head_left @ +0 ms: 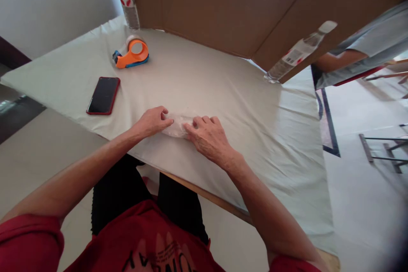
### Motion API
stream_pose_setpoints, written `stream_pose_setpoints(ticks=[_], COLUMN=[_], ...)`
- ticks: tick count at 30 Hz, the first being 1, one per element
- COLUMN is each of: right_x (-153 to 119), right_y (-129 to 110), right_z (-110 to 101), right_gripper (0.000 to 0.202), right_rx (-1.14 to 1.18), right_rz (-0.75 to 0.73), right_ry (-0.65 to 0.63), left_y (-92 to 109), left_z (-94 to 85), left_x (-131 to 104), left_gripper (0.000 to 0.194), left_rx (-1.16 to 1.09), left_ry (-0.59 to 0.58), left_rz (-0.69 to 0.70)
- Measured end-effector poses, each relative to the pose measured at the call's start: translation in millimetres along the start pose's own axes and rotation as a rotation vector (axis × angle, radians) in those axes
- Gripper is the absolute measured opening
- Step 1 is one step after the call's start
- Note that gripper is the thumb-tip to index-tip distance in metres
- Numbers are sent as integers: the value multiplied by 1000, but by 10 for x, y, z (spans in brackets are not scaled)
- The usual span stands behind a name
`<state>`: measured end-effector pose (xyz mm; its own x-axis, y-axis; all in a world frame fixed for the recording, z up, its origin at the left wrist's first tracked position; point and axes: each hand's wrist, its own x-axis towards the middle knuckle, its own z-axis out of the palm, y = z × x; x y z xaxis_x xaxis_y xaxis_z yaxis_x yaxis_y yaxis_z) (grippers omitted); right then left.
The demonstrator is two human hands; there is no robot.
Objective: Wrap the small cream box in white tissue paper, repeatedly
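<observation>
We had a white cloth point(223, 85) over the tbl. At left, a dark phone w/ red case point(103, 95) lay flat, screen up. Far left, a clear bottle point(127, 2) w/ red & white label stood against the brown cardboard point(207, 4); just on the near side of it sat an orange & blue tape dispenser point(132, 54) w/ a roll in it.

Near the middle, our left hand point(154, 121) was part-open, thumb & index a bit apart, at the left end of the clear plastic wrap point(178, 126), thumb tip touching it. The wrap lay on the cloth btwn our hands, right of the left hand & left of our right hand point(208, 136). That one was half-curled, thumb & fingertips on the wrap's right end; couldn't tell if it was pinched or just pressed.

Far right, a 2nd bottle point(298, 54) was by the cardboard, slanted in our view; couldn't tell if really tilted. Beyond, another person's forearm point(342, 58) showed, w/ a light sleeve.
</observation>
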<state>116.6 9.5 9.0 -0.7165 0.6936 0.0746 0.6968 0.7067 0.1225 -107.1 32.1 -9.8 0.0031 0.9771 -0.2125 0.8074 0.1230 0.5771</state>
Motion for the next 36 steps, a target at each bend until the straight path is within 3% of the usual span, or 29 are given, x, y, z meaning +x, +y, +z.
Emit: stream_pose_setpoints(ticks=[6, 11, 14, 19, 23, 28, 36], right_x=[127, 198, 220, 227, 204, 158, 220], right_y=[78, 89, 89, 107, 125, 138, 133], right_z=[-64, -99, -114, -119, -91, -21, -95], right_gripper=[24, 25, 26, 26, 23, 28, 24], right_rx=[-19, -10, -9, -13, -26, -32, -24], right_rz=[-92, -132, -149, -176, -173, -157, -166], right_ry=[-85, -132, -139, -124, -114, -48, -142], left_y=[127, 208, 223, 226, 230, 245, 303], left_z=[-96, -70, -33, 11, 10, 15, 101], left_x=[-52, -2, -2, -40, -65, -96, -130], left_gripper=[55, 10, 23, 20, 12, 21, 20], left_rx=[-152, -293, -298, -336, -430, -474, -714], left_ry=[-137, -167, -134, -16, -85, -159, -132], left_rz=[-186, -242, -185, -140, -246, -266, -311])
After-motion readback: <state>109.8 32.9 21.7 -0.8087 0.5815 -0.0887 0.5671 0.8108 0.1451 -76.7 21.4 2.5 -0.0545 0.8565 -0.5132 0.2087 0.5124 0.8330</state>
